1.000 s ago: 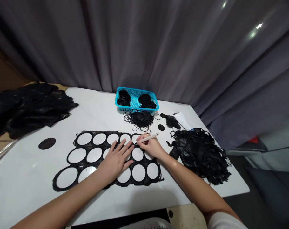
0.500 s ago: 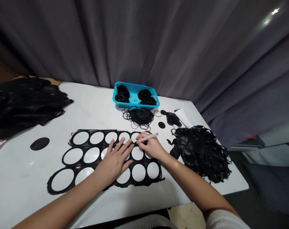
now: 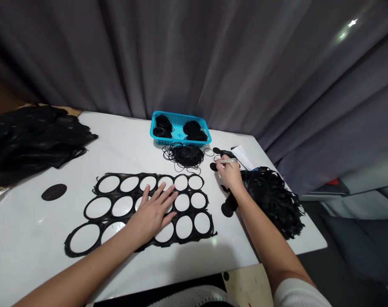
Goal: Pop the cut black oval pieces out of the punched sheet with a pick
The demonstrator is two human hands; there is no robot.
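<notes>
A thin black sheet point(image 3: 178, 190) with three rows of round holes lies flat on the white table. My left hand point(image 3: 154, 211) rests palm down on its middle, fingers spread, covering some holes. Right of the sheet, my right hand point(image 3: 230, 174) pinches a slim pale pen-like tool point(image 3: 228, 160) near the small black discs point(image 3: 213, 166). A thin black ring point(image 3: 217, 157) shows by the fingertips; whether it is held, I cannot tell. Behind the sheet is a tangled heap of thin black rings point(image 3: 186, 155), with a single loose ring point(image 3: 208, 152) beside it.
A blue basket point(image 3: 180, 141) at the back holds several bundles of black rings. Black sheets point(image 3: 34, 138) are piled at left, near a dark disc point(image 3: 54, 192). Black scraps point(image 3: 272, 200) heap up at right, close to my forearm. A white paper point(image 3: 243, 157) lies behind them.
My right hand has lifted off the sheet's upper right holes and moved right with the pen-like tool, toward the small discs. My left hand has stayed on the sheet.
</notes>
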